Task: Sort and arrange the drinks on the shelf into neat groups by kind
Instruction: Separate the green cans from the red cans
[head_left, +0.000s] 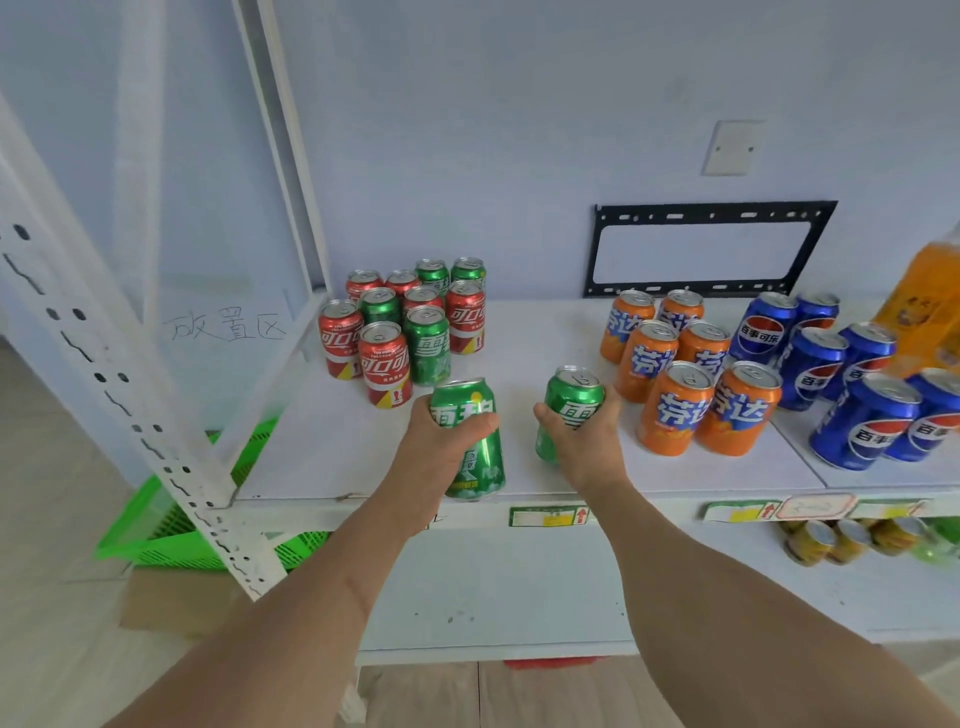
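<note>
My left hand grips a green can near the front edge of the white shelf. My right hand grips a second green can a little to the right. Both cans stand upright. At the back left, red cans and green cans stand mixed in one cluster. Right of my hands is a group of orange cans, then a group of blue cans.
A tall orange bottle stands at the far right. A white perforated post slants across the left. A green basket sits below left. Small yellow cans stand on the lower shelf. A black bracket hangs on the wall.
</note>
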